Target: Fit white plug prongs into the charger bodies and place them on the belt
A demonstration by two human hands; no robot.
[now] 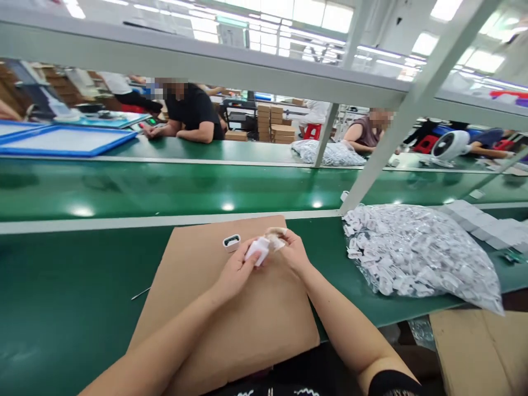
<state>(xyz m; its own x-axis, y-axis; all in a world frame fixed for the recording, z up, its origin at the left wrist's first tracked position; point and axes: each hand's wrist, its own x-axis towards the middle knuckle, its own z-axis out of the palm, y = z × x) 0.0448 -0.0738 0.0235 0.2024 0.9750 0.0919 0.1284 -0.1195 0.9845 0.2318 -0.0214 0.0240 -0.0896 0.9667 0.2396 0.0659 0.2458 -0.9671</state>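
Note:
My left hand (235,272) is closed around a white plastic housing (256,253), blocky with a narrower end, held above a sheet of brown cardboard (243,330). Close beside it, my right hand (295,252) pinches a small white piece (277,242) near the housing's narrower end. That piece is blurred, and I cannot tell whether it touches the housing. A pale covering shows on a right fingertip. Just beyond my left hand, an open white shell (231,242) with a dark green part inside lies on the cardboard.
A clear bag of many small white parts (421,253) lies at right, with white boxes (478,223) behind. A thin metal tool (141,293) lies left of the cardboard. A grey frame post (375,148) rises ahead. Co-workers sit across the green conveyor (185,187).

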